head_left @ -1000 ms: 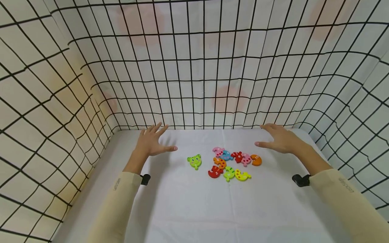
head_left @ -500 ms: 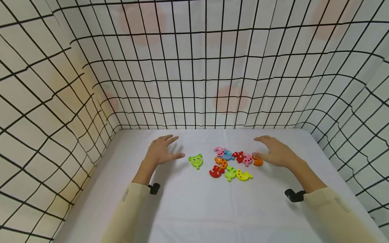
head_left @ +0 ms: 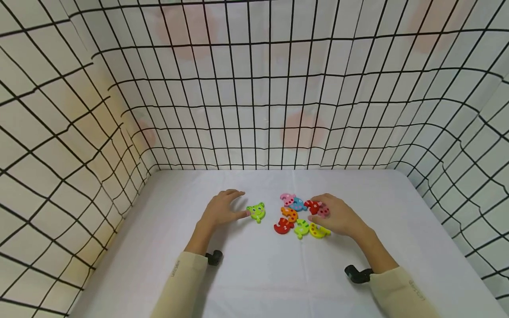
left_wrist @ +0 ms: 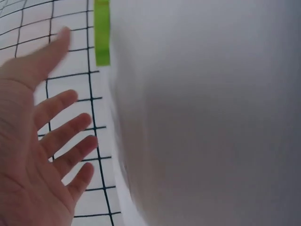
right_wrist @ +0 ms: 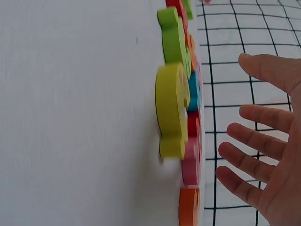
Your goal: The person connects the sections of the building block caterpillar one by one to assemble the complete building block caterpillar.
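A flat green frog-head piece [head_left: 256, 212] lies on the white cloth, apart from the other pieces. My left hand [head_left: 222, 210] is beside it with fingers spread; in the head view the thumb tip overlaps its edge, and I cannot tell if they touch. My right hand [head_left: 338, 216] hovers over the right side of a cluster of curved pieces, fingers apart, holding nothing. Under or near it lie a red striped piece [head_left: 313, 206], a pink spotted piece [head_left: 324, 210] and a yellow piece [head_left: 318, 231]. An orange piece [right_wrist: 189, 207] shows in the right wrist view but is hidden in the head view.
Further left in the cluster are a pink piece [head_left: 287, 199], a blue piece [head_left: 297, 204], an orange spotted piece [head_left: 289, 215], a red piece [head_left: 283, 225] and a green striped piece [head_left: 301, 228]. A black-grid cloth wall [head_left: 254, 106] encloses the table at the back and sides.
Both hands have come down and inward: the left one rightward to the frog-head piece, the right one leftward over the cluster, covering the orange piece. The pieces have stayed in place.
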The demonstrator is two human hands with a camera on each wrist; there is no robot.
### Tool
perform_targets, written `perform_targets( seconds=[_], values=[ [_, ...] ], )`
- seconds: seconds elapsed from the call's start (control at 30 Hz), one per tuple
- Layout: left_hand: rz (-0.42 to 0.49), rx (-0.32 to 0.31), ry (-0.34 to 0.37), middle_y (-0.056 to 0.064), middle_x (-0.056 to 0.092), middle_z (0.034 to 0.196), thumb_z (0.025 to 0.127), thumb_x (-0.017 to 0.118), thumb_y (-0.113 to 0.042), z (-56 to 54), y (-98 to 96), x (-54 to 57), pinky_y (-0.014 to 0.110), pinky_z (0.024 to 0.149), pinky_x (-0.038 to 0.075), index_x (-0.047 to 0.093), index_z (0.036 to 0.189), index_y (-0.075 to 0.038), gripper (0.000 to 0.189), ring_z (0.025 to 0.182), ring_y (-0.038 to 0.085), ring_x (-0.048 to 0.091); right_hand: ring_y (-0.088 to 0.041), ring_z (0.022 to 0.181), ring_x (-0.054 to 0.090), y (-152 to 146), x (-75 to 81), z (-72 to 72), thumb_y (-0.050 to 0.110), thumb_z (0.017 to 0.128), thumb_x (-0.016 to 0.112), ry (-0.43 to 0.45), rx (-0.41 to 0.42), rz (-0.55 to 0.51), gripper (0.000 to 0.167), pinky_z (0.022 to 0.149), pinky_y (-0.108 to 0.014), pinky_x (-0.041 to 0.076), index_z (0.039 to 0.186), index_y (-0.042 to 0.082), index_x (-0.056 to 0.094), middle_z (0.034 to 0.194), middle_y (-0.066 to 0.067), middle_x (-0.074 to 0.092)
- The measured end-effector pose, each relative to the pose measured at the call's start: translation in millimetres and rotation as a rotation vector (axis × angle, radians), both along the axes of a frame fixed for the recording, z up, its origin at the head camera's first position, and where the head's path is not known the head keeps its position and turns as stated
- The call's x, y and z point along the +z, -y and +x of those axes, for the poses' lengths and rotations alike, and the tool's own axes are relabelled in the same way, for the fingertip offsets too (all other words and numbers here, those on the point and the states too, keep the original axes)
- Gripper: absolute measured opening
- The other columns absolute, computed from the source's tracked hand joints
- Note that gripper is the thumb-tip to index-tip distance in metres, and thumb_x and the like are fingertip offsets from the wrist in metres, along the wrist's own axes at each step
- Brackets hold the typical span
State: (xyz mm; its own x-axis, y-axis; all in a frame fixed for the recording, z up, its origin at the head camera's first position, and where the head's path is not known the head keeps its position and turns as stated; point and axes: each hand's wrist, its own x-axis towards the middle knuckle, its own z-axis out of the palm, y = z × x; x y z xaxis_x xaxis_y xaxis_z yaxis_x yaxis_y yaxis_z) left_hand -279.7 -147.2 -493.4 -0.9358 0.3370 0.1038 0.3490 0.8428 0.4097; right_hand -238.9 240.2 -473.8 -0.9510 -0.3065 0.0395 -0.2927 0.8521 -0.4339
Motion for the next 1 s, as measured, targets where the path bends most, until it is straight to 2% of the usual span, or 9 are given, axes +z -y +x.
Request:
perform_targets(
  seconds=[0.17,0.3,0.47,0.57,0.63,0.77,0.87,1.0],
  values=[
    [0.086,-0.083,0.029,0.008,0.058,0.148,0.091,0.074,-0.045,1.2,-10.9,-4.9,0.056,0.113,0.044,0.063,0.142,-0.021,0.058,0.14,0.034,0.051,-0.029,0.116,0.06,20,-4.1,6.7,0.047,0.089,0.076,0.013,0.028,-0.045,0.059,0.096,-0.053,0.056,0.136,0.013,0.063,0.131,-0.009,0.065],
    [0.134,-0.164,0.044,0.008,0.059,0.148,0.095,0.073,-0.035,1.1,-16.7,-11.6,0.054,0.118,0.039,0.064,0.14,-0.018,0.049,0.142,0.033,0.051,-0.024,0.11,0.062,36,-11.7,11.5,0.046,0.089,0.076,0.036,0.042,-0.068,0.055,0.092,-0.048,0.057,0.132,0.015,0.064,0.122,-0.004,0.068],
    [0.211,-0.189,0.088,0.006,0.062,0.146,0.098,0.071,-0.029,4.0,-19.7,-19.1,0.054,0.119,0.038,0.067,0.136,-0.019,0.04,0.141,0.031,0.052,-0.019,0.106,0.06,52,-19.5,17.0,0.05,0.086,0.078,0.056,0.0,-0.083,0.06,0.09,-0.044,0.057,0.133,0.016,0.064,0.116,0.0,0.068],
    [0.253,-0.197,0.086,0.005,0.066,0.141,0.097,0.071,-0.024,5.3,-21.3,-20.6,0.052,0.118,0.04,0.07,0.131,-0.018,0.035,0.137,0.03,0.056,-0.023,0.115,0.06,61,-20.0,19.8,0.057,0.082,0.079,0.051,-0.021,-0.073,0.067,0.095,-0.049,0.057,0.134,0.017,0.065,0.12,0.0,0.068],
    [0.263,-0.195,0.068,0.004,0.068,0.137,0.097,0.071,-0.023,5.6,-22.8,-20.2,0.049,0.117,0.042,0.072,0.128,-0.016,0.031,0.134,0.028,0.058,-0.026,0.123,0.059,66,-19.5,20.7,0.063,0.079,0.078,0.036,-0.019,-0.051,0.072,0.099,-0.054,0.055,0.134,0.018,0.066,0.125,-0.002,0.068],
    [0.266,-0.147,0.053,0.003,0.073,0.128,0.097,0.073,-0.023,6.6,-26.3,-17.4,0.045,0.11,0.048,0.076,0.121,-0.016,0.026,0.125,0.024,0.064,-0.033,0.135,0.054,76,-19.5,20.8,0.069,0.077,0.076,0.013,-0.009,0.01,0.078,0.103,-0.064,0.05,0.136,0.02,0.066,0.14,-0.009,0.063],
    [0.262,-0.093,0.074,0.002,0.076,0.121,0.095,0.075,-0.024,8.7,-27.9,-17.3,0.042,0.101,0.053,0.079,0.117,-0.017,0.023,0.112,0.02,0.067,-0.034,0.134,0.054,81,-21.7,20.4,0.062,0.078,0.079,0.009,-0.009,0.018,0.075,0.104,-0.064,0.049,0.136,0.018,0.067,0.143,-0.012,0.061],
    [0.272,-0.048,0.092,0.0,0.076,0.116,0.094,0.077,-0.024,12.4,-27.5,-21.6,0.038,0.096,0.053,0.08,0.112,-0.019,0.02,0.104,0.016,0.066,-0.032,0.129,0.057,86,-26.9,20.0,0.045,0.079,0.085,0.016,-0.015,-0.026,0.062,0.103,-0.058,0.052,0.13,0.013,0.07,0.137,-0.011,0.063]
  ],
)
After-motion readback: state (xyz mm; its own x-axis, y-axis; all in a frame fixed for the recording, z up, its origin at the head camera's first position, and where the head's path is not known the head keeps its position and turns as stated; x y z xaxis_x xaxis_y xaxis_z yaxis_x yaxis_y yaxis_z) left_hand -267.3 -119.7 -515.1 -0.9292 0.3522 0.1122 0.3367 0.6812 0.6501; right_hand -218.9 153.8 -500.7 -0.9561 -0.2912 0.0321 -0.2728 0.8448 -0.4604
